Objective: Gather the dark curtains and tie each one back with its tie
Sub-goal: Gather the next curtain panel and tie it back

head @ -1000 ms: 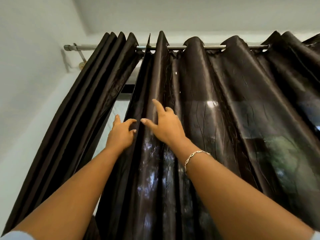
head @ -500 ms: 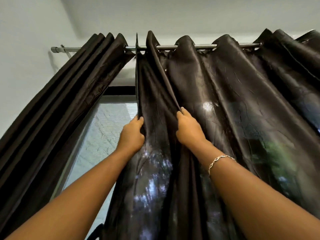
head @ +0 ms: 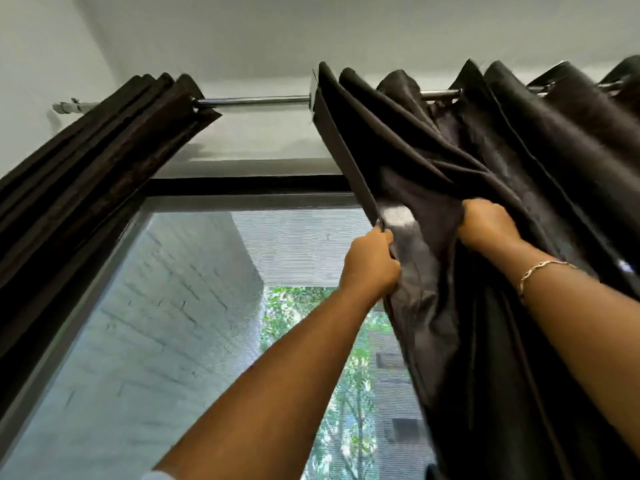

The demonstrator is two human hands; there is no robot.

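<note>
Two dark brown curtains hang from a metal rod (head: 252, 100) above a window. The left curtain (head: 86, 161) is bunched in tight folds at the rod's left end. The right curtain (head: 502, 174) fills the right side in loose folds. My left hand (head: 372, 263) is closed on the right curtain's leading edge. My right hand (head: 486, 225), with a bracelet at the wrist, grips a fold of the same curtain a little further right. No tie is in view.
The window pane (head: 194, 323) with its dark frame (head: 242, 185) is uncovered between the curtains; a pale brick wall and green trees show through it. White wall (head: 38, 46) on the left and ceiling above.
Both hands closed on the right curtain and pulled it to the right. The gap between the two curtains has widened, baring the rod and window.
</note>
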